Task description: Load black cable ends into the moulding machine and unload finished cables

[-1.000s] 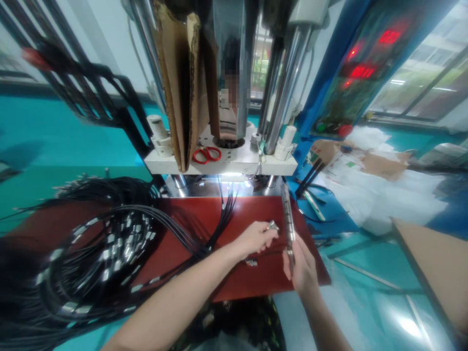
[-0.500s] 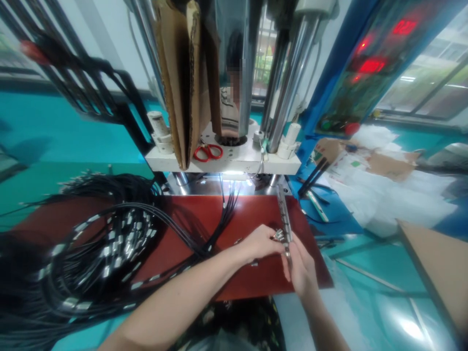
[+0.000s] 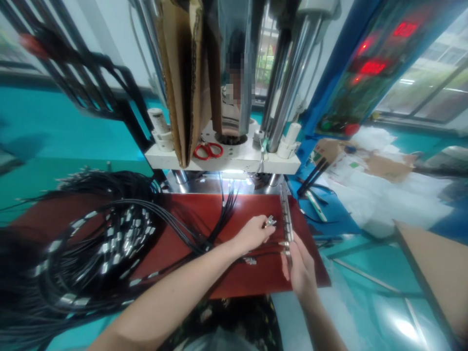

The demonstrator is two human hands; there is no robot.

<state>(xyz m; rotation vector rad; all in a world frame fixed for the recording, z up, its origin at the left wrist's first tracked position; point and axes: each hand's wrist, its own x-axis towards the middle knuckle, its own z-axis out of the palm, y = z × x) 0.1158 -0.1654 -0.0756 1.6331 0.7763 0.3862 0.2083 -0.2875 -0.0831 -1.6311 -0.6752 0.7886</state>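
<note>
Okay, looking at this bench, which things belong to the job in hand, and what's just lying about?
In use, apparently:
slotted metal bar, in the right hand
small metal connectors, in the left hand
black cables

Probably lying about:
red-handled scissors, on the white plate
folded cardboard
crumpled white sheeting

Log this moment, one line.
left hand: holding metal pieces; right hand: holding metal bar; black cables: partly on red board; scissors: on white plate
</note>
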